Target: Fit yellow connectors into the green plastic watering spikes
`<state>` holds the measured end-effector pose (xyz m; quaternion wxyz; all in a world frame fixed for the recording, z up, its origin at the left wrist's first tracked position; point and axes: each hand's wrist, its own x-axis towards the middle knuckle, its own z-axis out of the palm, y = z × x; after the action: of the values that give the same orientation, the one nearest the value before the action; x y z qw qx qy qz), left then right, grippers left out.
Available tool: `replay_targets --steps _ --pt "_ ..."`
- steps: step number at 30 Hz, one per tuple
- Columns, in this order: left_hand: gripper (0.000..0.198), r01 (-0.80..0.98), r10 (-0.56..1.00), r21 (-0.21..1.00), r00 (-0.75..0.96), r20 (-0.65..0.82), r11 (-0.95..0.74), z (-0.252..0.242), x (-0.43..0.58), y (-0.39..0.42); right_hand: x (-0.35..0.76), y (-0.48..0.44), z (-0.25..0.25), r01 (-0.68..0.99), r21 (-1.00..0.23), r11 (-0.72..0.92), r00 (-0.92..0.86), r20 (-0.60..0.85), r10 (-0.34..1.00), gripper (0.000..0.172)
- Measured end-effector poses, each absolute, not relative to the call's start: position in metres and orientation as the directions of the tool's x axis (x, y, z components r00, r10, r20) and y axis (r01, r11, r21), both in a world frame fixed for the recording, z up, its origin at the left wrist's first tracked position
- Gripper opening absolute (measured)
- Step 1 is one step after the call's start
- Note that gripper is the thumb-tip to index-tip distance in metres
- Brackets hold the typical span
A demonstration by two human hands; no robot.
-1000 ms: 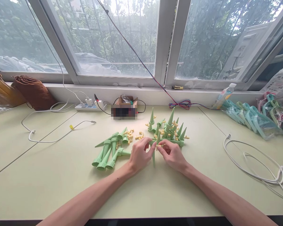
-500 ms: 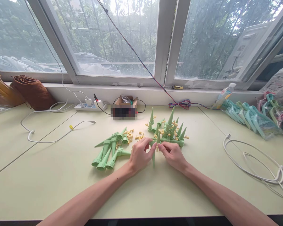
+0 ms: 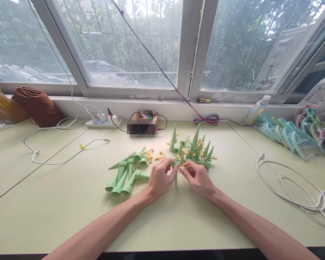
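Two bare hands meet over the middle of the pale green surface (image 3: 70,202). The left hand (image 3: 159,179) pinches a green plastic cone-shaped spike (image 3: 176,182) near its wide upper end, holding it roughly upright with the pointed tip aimed toward the near edge. The right hand (image 3: 199,178) pinches a small yellow plastic fitting (image 3: 182,168) between thumb and forefinger, touching the side of the spike's top. Just left of the hands a loose pile of green spikes (image 3: 124,173) lies on its sides, with a scatter of small yellow fittings (image 3: 151,154) at its far edge. Just beyond the hands stands a cluster of green spikes with yellow fittings (image 3: 195,148), tips up. Farther left a white cable (image 3: 56,157) curls toward a white power strip (image 3: 103,122), and a brown cloth bag (image 3: 38,104) rests by the window sill. To the right lie a looped white cord (image 3: 289,189) and some bagged teal plastic clips (image 3: 287,139).
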<state>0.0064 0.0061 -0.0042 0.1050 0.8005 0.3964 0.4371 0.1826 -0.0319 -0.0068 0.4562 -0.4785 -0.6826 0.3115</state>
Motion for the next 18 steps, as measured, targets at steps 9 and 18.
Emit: replay_targets --steps 9,18 --pt "0.015 0.526 0.724 0.52 0.323 0.61 -0.673 -0.0026 0.0068 0.0058 0.1834 -0.0295 -0.0083 0.369 -0.862 0.348 -0.138 0.32 0.938 0.041" --pt "0.015 0.506 0.705 0.513 0.328 0.629 -0.694 -0.0043 0.0072 0.0057 0.1834 -0.0301 -0.0104 0.399 -0.833 0.384 -0.138 0.359 0.923 0.048"
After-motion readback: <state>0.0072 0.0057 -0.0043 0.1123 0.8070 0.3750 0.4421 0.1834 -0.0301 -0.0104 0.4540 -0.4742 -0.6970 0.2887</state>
